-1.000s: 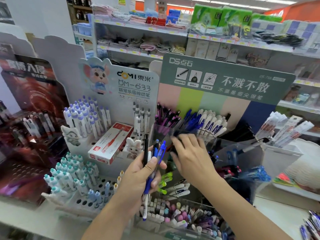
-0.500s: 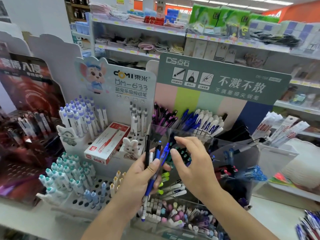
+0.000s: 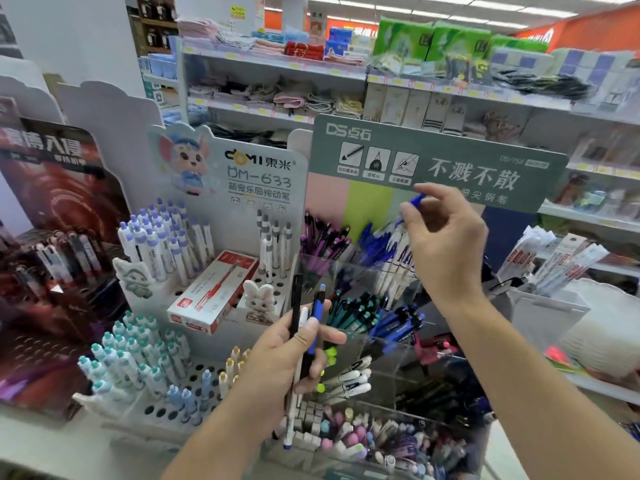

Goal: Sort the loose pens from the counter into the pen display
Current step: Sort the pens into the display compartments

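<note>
My left hand (image 3: 287,355) grips a small bunch of pens (image 3: 304,341), black, white and blue, held upright in front of the clear tiered pen display (image 3: 388,344). My right hand (image 3: 446,237) is raised above the display's top row and pinches a blue pen (image 3: 414,202) by its upper part. That pen points down toward the row of blue and white pens (image 3: 384,244). Purple pens (image 3: 325,237) stand left of that row. Lower tiers hold teal, blue, white and mixed pens.
A white DM-633 display (image 3: 214,278) with rows of capped pens and a red pen box (image 3: 214,292) stands to the left. A dark red display (image 3: 52,237) is at far left. Store shelves (image 3: 311,91) fill the background. A white bin with packaged pens (image 3: 554,268) is at right.
My right hand took one blue pen from the bunch in my left hand and lifted it up and right, over the top row. The left hand stays low with fewer pens.
</note>
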